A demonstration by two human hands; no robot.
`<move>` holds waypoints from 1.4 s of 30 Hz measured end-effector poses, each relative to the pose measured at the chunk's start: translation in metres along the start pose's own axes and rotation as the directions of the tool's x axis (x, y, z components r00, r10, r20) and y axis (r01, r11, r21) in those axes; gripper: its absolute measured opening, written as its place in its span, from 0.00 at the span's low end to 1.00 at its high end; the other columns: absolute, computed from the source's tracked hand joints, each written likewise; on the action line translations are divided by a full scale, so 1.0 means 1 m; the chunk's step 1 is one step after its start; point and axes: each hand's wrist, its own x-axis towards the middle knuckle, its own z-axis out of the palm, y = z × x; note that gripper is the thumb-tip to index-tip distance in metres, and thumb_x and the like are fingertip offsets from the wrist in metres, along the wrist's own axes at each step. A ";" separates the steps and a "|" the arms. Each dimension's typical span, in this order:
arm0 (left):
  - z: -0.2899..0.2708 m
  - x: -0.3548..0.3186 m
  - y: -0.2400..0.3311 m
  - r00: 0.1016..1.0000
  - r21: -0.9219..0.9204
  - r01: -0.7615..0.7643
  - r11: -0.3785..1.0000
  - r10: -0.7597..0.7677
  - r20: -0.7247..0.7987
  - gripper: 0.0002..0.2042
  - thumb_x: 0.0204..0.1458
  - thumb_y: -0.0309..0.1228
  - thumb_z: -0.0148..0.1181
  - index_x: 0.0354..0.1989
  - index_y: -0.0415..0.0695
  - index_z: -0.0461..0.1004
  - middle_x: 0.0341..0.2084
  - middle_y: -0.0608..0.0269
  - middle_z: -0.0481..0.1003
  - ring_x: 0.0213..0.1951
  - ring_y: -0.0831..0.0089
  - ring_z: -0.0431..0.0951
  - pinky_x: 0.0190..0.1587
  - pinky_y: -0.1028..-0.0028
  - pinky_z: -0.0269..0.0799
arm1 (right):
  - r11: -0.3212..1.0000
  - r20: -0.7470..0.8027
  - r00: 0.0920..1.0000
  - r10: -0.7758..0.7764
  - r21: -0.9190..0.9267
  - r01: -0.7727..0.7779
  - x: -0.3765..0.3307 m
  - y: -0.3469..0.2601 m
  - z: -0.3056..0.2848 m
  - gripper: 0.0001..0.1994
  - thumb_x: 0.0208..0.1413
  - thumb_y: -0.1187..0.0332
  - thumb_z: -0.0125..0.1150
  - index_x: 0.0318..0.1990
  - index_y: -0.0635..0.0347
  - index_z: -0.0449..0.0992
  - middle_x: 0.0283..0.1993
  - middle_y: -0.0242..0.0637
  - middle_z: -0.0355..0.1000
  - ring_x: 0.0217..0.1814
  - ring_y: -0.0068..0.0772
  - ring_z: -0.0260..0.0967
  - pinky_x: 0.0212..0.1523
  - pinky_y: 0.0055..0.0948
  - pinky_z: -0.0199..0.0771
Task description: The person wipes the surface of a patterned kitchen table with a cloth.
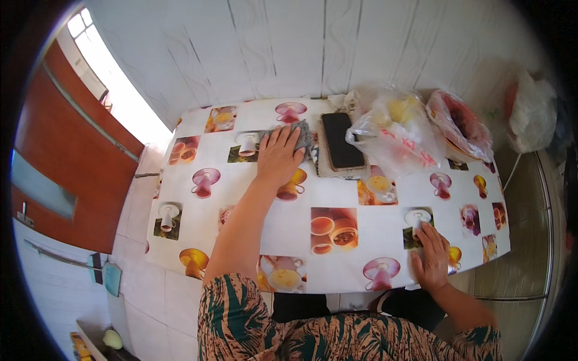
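My left hand (281, 152) lies flat at the far middle of the table, fingers stretched forward over a crumpled grey cloth (305, 135). Part of the cloth shows past the fingertips and beside the thumb; the palm hides the rest. Just right of it a dark-screened phone (342, 139) rests on a folded patterned cloth (326, 162). Near the front right edge, my right hand (431, 257) rests on the tabletop with its fingers extended and nothing in them. The table (283, 231) has a white cover printed with cups and food pictures.
A clear plastic bag (394, 133) with yellowish contents and a red-lined container (460, 123) stand at the back right. Another plastic bag (532, 111) hangs beyond them. A tiled wall (265, 48) borders the far side. On the left are a brown door (90, 162) and a blue dustpan (111, 278).
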 end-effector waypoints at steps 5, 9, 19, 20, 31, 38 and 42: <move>0.014 0.034 -0.042 0.996 0.084 0.049 0.995 -0.055 0.070 0.29 0.60 0.50 0.41 0.68 0.50 0.57 0.68 0.60 0.57 0.69 0.63 0.53 0.70 0.56 0.43 | 0.999 0.022 1.000 -0.016 -0.031 0.017 0.000 0.003 0.000 0.24 0.56 0.61 0.51 0.58 0.65 0.67 0.65 0.52 0.62 0.68 0.54 0.58 0.65 0.48 0.52; 0.009 0.040 -0.128 0.966 0.328 0.243 0.913 -0.259 0.008 0.30 0.61 0.51 0.39 0.69 0.49 0.56 0.68 0.58 0.57 0.69 0.61 0.53 0.69 0.55 0.45 | 1.000 0.048 0.999 0.003 -0.024 -0.001 0.003 0.002 0.002 0.25 0.57 0.59 0.49 0.58 0.65 0.68 0.64 0.55 0.62 0.68 0.56 0.58 0.65 0.50 0.51; -0.062 -0.040 -0.249 0.655 0.389 0.710 0.587 -0.754 -0.057 0.33 0.59 0.58 0.35 0.71 0.58 0.51 0.71 0.66 0.51 0.72 0.66 0.46 0.71 0.58 0.39 | 0.997 0.041 0.998 -0.051 -0.053 0.053 0.004 0.002 0.002 0.25 0.56 0.63 0.51 0.59 0.67 0.66 0.65 0.55 0.61 0.67 0.58 0.58 0.64 0.52 0.53; -0.062 -0.048 -0.249 0.666 0.385 0.702 0.599 -0.744 -0.059 0.32 0.60 0.57 0.35 0.71 0.58 0.52 0.71 0.66 0.51 0.72 0.66 0.47 0.71 0.57 0.39 | 0.997 0.024 0.997 -0.073 -0.026 0.073 0.004 0.002 0.002 0.25 0.55 0.64 0.51 0.59 0.66 0.66 0.65 0.55 0.61 0.67 0.56 0.58 0.64 0.51 0.52; -0.073 -0.110 -0.122 0.823 0.309 0.506 0.806 -0.558 0.107 0.31 0.61 0.55 0.38 0.72 0.57 0.50 0.71 0.65 0.50 0.72 0.62 0.46 0.71 0.56 0.37 | 0.999 -0.037 0.999 -0.035 -0.041 0.033 -0.002 0.002 0.002 0.27 0.51 0.66 0.57 0.60 0.61 0.66 0.66 0.48 0.61 0.70 0.46 0.56 0.65 0.46 0.52; -0.068 -0.145 0.026 0.975 0.158 0.163 0.974 -0.184 0.128 0.30 0.59 0.48 0.46 0.69 0.51 0.57 0.69 0.58 0.55 0.70 0.57 0.50 0.69 0.52 0.41 | 0.998 -0.128 0.990 -0.051 -0.035 0.047 -0.011 0.009 0.014 0.25 0.55 0.64 0.56 0.61 0.58 0.66 0.68 0.43 0.60 0.71 0.41 0.55 0.67 0.46 0.49; -0.071 -0.165 0.115 0.987 0.068 -0.018 0.998 0.006 0.160 0.31 0.58 0.47 0.50 0.68 0.47 0.58 0.68 0.54 0.55 0.70 0.56 0.51 0.69 0.51 0.44 | 0.997 -0.182 0.981 -0.069 -0.032 0.064 -0.016 0.012 0.015 0.25 0.57 0.63 0.56 0.61 0.59 0.66 0.66 0.44 0.61 0.69 0.43 0.57 0.67 0.45 0.51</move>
